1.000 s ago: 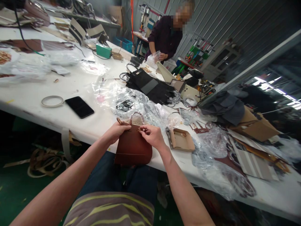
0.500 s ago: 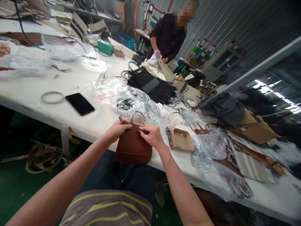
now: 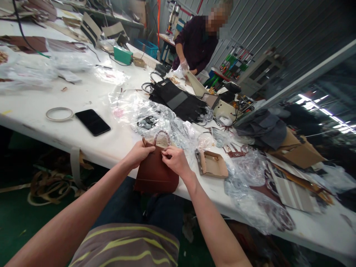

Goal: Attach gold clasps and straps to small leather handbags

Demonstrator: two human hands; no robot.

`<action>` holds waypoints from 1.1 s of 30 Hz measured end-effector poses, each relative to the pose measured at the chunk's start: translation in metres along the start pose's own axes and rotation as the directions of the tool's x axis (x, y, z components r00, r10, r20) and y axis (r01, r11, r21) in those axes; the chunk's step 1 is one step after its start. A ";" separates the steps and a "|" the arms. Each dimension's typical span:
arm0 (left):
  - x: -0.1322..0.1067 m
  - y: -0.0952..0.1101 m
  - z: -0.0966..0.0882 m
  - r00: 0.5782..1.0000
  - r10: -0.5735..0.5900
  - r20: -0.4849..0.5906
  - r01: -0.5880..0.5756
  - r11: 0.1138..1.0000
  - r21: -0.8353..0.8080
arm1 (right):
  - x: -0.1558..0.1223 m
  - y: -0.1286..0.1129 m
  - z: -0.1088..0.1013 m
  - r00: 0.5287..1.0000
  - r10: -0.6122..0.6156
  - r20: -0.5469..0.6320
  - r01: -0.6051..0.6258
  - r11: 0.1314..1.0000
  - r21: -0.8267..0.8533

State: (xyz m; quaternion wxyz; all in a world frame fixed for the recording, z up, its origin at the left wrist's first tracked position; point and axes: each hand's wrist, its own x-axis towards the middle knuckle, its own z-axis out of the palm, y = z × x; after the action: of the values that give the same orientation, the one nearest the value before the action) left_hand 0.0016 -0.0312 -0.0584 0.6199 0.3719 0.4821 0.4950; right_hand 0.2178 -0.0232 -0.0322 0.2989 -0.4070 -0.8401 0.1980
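- No writing, label, brand, number or sign is legible anywhere in view.
- Brown bag [image 3: 155, 172]: front is plain, nothing to read.
- Phone [image 3: 92, 122]: screen is dark.
- Green box [image 3: 122, 55]: too small and blurred to make out any print.
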 end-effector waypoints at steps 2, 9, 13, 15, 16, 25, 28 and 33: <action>-0.002 0.000 0.002 1.000 0.015 0.001 -0.015 1.000 0.016 | 0.001 -0.001 -0.001 1.000 -0.005 0.026 0.005 1.000 -0.027; -0.004 0.003 0.009 0.999 0.036 -0.022 -0.035 0.998 0.049 | 0.004 -0.012 -0.001 0.990 0.060 0.127 -0.017 0.949 -0.313; -0.006 0.004 0.011 0.998 0.053 -0.033 -0.051 0.997 0.061 | 0.005 -0.015 -0.001 0.978 0.069 0.199 0.023 0.904 -0.427; -0.007 0.004 0.011 0.997 0.062 -0.039 -0.060 0.996 0.070 | 0.006 -0.013 -0.004 0.973 0.039 0.229 0.063 0.904 -0.422; -0.007 0.004 0.011 0.997 0.065 -0.049 -0.062 0.995 0.074 | 0.006 -0.012 -0.006 0.970 0.022 0.242 0.082 0.908 -0.411; -0.009 0.000 0.011 0.988 0.134 -0.081 -0.126 0.988 0.091 | 0.012 -0.011 -0.016 0.914 -0.097 0.394 0.255 0.893 -0.371; -0.011 0.003 0.009 0.992 0.122 -0.038 -0.120 0.991 0.054 | 0.008 -0.012 -0.014 0.928 -0.092 0.361 0.226 0.910 -0.347; -0.017 0.009 -0.002 0.998 0.051 0.025 -0.047 0.987 -0.155 | -0.007 -0.023 -0.015 0.991 -0.064 -0.121 0.039 0.979 -0.198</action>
State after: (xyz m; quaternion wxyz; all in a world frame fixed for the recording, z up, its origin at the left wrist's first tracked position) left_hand -0.0033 -0.0459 -0.0463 0.6412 0.3417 0.4242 0.5406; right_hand 0.2184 -0.0416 -0.0100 0.3154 -0.4242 -0.8450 0.0804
